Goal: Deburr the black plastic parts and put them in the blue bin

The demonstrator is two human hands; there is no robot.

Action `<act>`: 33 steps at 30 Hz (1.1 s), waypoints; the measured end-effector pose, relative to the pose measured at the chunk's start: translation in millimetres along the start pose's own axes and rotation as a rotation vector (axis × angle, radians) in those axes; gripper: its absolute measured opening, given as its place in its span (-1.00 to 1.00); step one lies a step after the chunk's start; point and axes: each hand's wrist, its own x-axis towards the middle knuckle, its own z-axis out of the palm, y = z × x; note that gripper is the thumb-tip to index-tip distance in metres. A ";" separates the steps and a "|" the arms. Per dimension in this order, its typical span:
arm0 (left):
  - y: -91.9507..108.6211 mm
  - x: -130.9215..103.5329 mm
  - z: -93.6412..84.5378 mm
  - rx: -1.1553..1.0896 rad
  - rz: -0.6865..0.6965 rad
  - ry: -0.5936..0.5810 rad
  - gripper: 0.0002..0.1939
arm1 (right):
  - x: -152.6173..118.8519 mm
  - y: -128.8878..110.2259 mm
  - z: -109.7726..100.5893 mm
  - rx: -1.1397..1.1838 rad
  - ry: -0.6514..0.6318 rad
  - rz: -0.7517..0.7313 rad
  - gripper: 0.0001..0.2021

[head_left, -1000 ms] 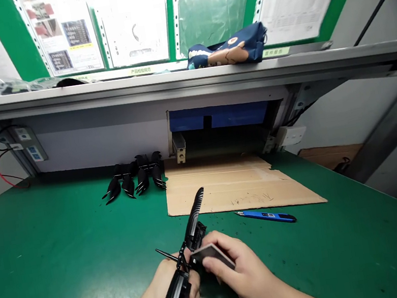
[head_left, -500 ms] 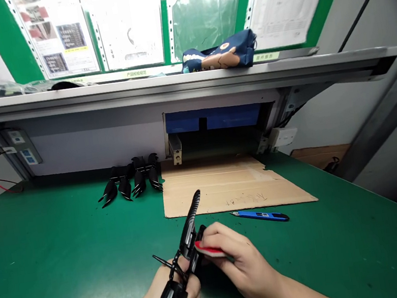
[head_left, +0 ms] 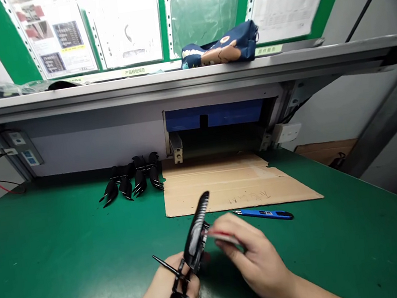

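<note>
A: Nearest us, what does the left hand [head_left: 175,292] hold?

B: Its grip is closed around the lower end of a long black ribbed plastic part [head_left: 192,242], which slants up toward one o'clock.

A: And the right hand [head_left: 254,257]?

B: Fingers pinched shut on a small flat red-edged card [head_left: 223,236], touching the part's upper section.

A: Room around them?

B: Bare green surface [head_left: 52,270] at nine o'clock. A blue utility knife [head_left: 264,214] lies just beyond the right hand, by the near edge of a brown cardboard sheet [head_left: 234,186]. A cluster of black pointed parts [head_left: 132,181] sits at eleven o'clock, under the metal shelf [head_left: 173,80].
</note>
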 end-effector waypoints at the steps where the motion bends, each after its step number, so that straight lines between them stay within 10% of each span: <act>1: -1.4 0.1 0.6 -0.003 0.011 0.002 -0.46 | -0.4 1.2 1.0 -0.012 0.039 0.020 -0.84; 10: 45.3 -6.8 -9.4 0.221 0.255 0.114 -0.40 | 4.1 4.7 -23.4 -0.412 -0.419 -0.025 -0.75; 18: 39.7 -33.7 27.8 1.062 -0.001 0.302 -0.33 | 8.3 9.2 -40.3 -0.241 -0.077 -0.064 -0.68; 27: 29.4 -21.3 21.3 1.268 -0.054 0.063 0.02 | -4.8 -14.6 -1.0 -0.657 -0.693 -0.041 -0.66; 33: 20.5 -17.7 26.8 1.353 0.132 0.212 -0.57 | -9.6 -1.0 -3.2 -0.663 -0.580 0.063 -0.70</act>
